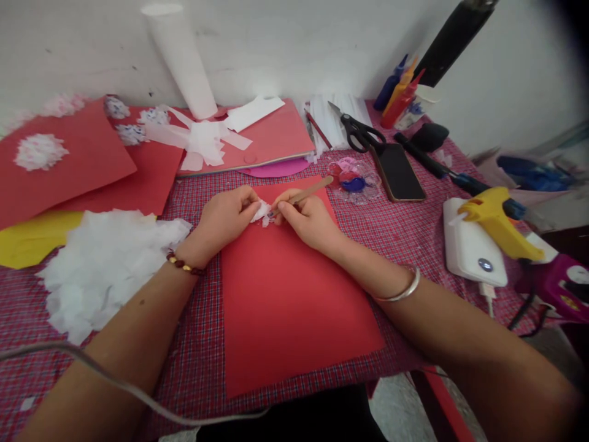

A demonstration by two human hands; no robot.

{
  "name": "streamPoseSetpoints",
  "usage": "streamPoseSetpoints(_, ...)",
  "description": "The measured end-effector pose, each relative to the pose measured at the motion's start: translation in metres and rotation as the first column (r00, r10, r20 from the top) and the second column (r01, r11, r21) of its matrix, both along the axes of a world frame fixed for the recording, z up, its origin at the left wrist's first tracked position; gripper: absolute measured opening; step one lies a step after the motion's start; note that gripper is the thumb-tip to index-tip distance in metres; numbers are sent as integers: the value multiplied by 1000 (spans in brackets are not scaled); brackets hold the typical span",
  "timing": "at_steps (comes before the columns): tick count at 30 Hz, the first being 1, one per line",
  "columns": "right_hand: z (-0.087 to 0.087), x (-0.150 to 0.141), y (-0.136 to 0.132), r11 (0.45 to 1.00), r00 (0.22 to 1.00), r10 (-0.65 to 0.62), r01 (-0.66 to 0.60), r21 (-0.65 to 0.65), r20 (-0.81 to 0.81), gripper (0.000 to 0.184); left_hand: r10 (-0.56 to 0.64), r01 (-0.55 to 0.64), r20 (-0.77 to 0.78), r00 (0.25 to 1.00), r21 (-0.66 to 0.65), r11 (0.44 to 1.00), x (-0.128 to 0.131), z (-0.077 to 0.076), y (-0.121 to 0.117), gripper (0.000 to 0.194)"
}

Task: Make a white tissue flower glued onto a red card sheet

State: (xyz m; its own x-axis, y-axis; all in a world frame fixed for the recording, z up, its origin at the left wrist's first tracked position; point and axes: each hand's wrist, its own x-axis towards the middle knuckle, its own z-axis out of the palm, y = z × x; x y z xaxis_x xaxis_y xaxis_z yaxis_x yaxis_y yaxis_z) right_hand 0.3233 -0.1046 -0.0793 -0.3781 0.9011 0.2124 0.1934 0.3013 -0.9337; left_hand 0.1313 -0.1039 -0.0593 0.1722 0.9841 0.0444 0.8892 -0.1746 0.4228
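Between my hands, above the top of a red sheet of paper, is a small bunch of white tissue paper with a few coloured specks. My left hand pinches it from the left, fingers closed. My right hand is closed around a thin wooden stick, its upper end pointing up and right. The stick's lower end is hidden by my fingers, close to the tissue. Right of the red sheet lies a clear plastic palette with red, pink and blue paint.
Tissue pieces are heaped at left, near red cards bearing tissue puffs. A paper roll stands behind. Scissors, a phone, paint bottles, a white power bank and a yellow glue gun are at right. A cable crosses front left.
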Motion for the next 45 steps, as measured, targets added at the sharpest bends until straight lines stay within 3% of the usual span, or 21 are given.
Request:
streamPoseSetpoints(18, -7, -1, -1, 997, 997, 76, -76, 3, 8, 19, -54, 54, -5, 999, 19, 998, -2, -3, 1, 16)
streamPoseSetpoints(28, -2, -1, -1, 996, 989, -56, 46, -76, -139, 22, -28, 28, 10, 1000, 20, 999, 0, -1, -1, 17)
streamPoseSetpoints(34, -2, 0, -4, 1000, 997, -29, 30, 9, -69, 25, -139, 140, 98, 985, -2, 990, -4, 8, -6, 36)
streamPoseSetpoints(37, 0, -1, -4, 998, 999, -36, 35, 61, 13, 23, -196, 197, -28, 980, 20, 980, 1, 15, -20, 34)
streamPoseSetpoints(41, 9, -5, -3, 987, 984, -56, 30, 159, 166, 20, -145, 175, -262, 954, 96, 980, 11, 16, -32, 29)
streamPoseSetpoints(45, 15, -6, 0, 978, 967, -46, -8, 210, 252, 24, -110, 133, -284, 953, 65, 989, 13, 11, -28, 20)
